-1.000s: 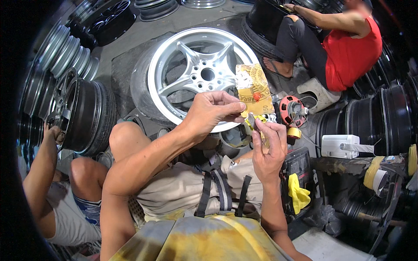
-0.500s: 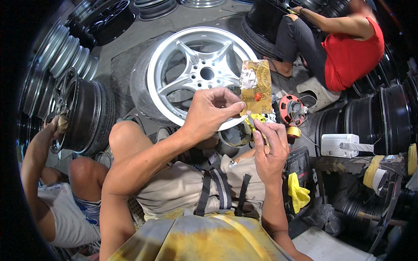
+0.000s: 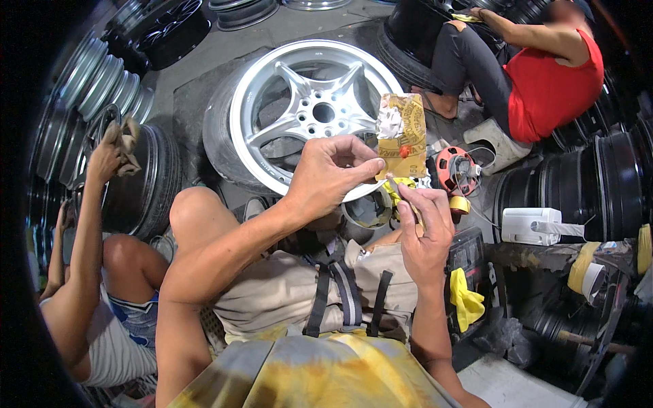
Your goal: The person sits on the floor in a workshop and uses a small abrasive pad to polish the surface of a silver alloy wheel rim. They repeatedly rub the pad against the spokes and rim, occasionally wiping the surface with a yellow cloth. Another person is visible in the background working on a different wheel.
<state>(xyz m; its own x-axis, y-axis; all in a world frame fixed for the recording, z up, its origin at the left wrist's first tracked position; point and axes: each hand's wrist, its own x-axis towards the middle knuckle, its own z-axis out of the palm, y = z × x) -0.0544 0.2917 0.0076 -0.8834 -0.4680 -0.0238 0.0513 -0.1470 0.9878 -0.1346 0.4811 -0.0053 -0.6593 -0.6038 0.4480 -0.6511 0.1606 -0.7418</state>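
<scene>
My left hand point(image 3: 333, 173) pinches the lower left edge of a tan sandpaper piece point(image 3: 413, 119), holding it upright with its printed back toward me. On it sit a white putty-like lump point(image 3: 390, 122) and an orange-red paste dab point(image 3: 405, 150). My right hand point(image 3: 428, 231) is closed on a thin grey strip-like tool point(image 3: 392, 185), mostly hidden by the fingers. Its tip meets the sandpaper's lower edge, by a small pinkish smear. Beyond my hands, a silver five-spoke wheel rim point(image 3: 293, 96) lies face up on a dark tire point(image 3: 219, 129).
At the left, a co-worker's hand point(image 3: 103, 155) holds a brown rag point(image 3: 129, 146) beside a dark wheel. A person in red point(image 3: 554, 88) sits at the far right. A red reel point(image 3: 454, 170), yellow tape roll point(image 3: 460, 205), white box point(image 3: 530, 226) and yellow cloth point(image 3: 466, 299) are to my right.
My hands and the sandpaper stay nearly in place, with the right hand shifting slightly. The left co-worker's hand has lifted the rag up off the dark wheel.
</scene>
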